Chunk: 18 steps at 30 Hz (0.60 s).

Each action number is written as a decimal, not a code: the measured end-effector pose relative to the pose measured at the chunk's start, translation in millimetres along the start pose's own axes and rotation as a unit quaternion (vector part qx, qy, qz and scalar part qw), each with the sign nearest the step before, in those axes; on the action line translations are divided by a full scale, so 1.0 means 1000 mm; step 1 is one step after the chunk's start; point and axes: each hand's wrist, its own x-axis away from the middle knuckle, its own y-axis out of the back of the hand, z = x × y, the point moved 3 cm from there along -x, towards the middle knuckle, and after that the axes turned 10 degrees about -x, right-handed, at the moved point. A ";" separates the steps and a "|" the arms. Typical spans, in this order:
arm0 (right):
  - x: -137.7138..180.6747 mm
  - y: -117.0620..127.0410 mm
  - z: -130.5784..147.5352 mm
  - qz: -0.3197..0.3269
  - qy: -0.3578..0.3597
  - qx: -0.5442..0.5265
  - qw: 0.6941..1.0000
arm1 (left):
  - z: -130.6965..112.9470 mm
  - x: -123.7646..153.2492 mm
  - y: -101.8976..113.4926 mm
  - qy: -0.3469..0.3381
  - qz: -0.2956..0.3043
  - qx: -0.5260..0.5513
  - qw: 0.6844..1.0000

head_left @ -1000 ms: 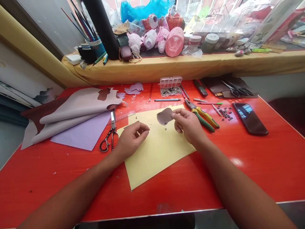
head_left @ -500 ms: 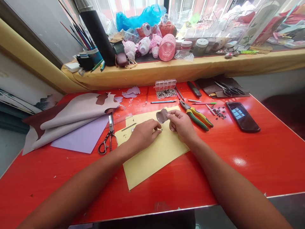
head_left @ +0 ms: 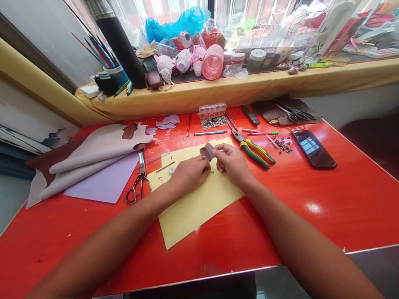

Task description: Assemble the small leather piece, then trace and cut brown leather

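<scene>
My right hand (head_left: 232, 162) pinches a small brown leather piece (head_left: 205, 152) by its right edge, just above the yellow paper (head_left: 199, 207). My left hand (head_left: 191, 172) is closed, its curled fingertips against or very near the lower edge of the leather. What lies between the left fingers is hidden. A small metal ring (head_left: 212, 172) rests on the paper between the two hands. Left of my left hand lie a round metal disc (head_left: 171, 170) and a thin metal rod (head_left: 165, 167), with tiny dark scraps around them.
Green-yellow pliers (head_left: 254, 150), loose dark snap parts (head_left: 283, 145) and a phone (head_left: 313, 149) lie to the right. Scissors (head_left: 139, 180) and folded leather (head_left: 93, 153) lie left. Behind the paper stands a clear compartment box (head_left: 213, 116) with metal bits.
My left fingertips have come up to the lower edge of the leather piece, away from the small ring. The leather has tilted slightly in my right hand. The whole view has shifted a little.
</scene>
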 end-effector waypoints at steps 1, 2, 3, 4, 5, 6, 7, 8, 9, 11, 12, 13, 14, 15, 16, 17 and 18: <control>0.000 0.000 0.000 0.001 0.001 -0.002 1.000 | -0.001 0.001 0.000 -0.006 -0.002 0.000 1.000; 0.000 0.000 -0.001 0.003 0.002 -0.005 1.000 | -0.003 0.001 0.000 -0.010 -0.001 0.001 1.000; 0.000 0.000 -0.001 0.005 0.002 -0.007 1.000 | -0.004 0.001 -0.001 -0.013 0.003 0.001 1.000; 0.000 0.000 -0.001 0.006 0.002 -0.008 1.000 | -0.005 0.001 -0.001 -0.014 0.009 0.001 1.000; 0.000 0.000 -0.002 0.006 0.002 -0.007 1.000 | -0.007 0.001 -0.002 -0.011 0.015 0.003 1.000; 0.000 0.000 -0.002 0.006 0.002 -0.005 1.000 | -0.007 -0.001 -0.003 -0.005 0.022 0.005 1.000; 0.001 0.000 -0.002 0.006 0.003 -0.002 1.000 | -0.008 -0.002 -0.003 0.002 0.026 0.008 1.000; 0.001 0.000 -0.002 0.005 0.004 0.001 1.000 | -0.008 -0.004 -0.003 0.007 0.029 0.011 0.999; 0.001 0.000 -0.003 0.006 0.004 0.003 1.000 | -0.008 -0.005 -0.004 0.010 0.030 0.014 0.999; 0.002 -0.001 -0.003 0.008 0.003 0.003 1.000 | -0.008 -0.008 -0.004 0.008 0.029 0.015 0.999; 0.002 -0.002 -0.003 0.008 0.001 0.004 1.000 | -0.007 -0.009 -0.005 0.003 0.027 0.014 1.000; 0.002 -0.002 -0.003 0.009 0.000 0.005 1.000 | -0.007 -0.009 -0.005 -0.002 0.024 0.013 1.000; 0.002 -0.003 -0.003 0.011 -0.001 0.006 1.000 | -0.007 -0.009 -0.006 -0.007 0.021 0.012 1.000; 0.002 -0.003 -0.003 0.013 -0.002 0.008 1.000 | -0.007 -0.009 -0.007 -0.012 0.016 0.011 1.000; 0.002 -0.004 -0.003 0.014 -0.002 0.011 1.000 | -0.006 -0.008 -0.007 -0.017 0.011 0.010 1.000; 0.002 -0.004 -0.003 0.016 -0.002 0.014 1.000 | -0.005 -0.006 -0.008 -0.020 0.006 0.010 1.000; 0.002 -0.004 -0.003 0.018 -0.002 0.017 1.000 | -0.004 -0.003 -0.009 -0.021 0.003 0.009 1.000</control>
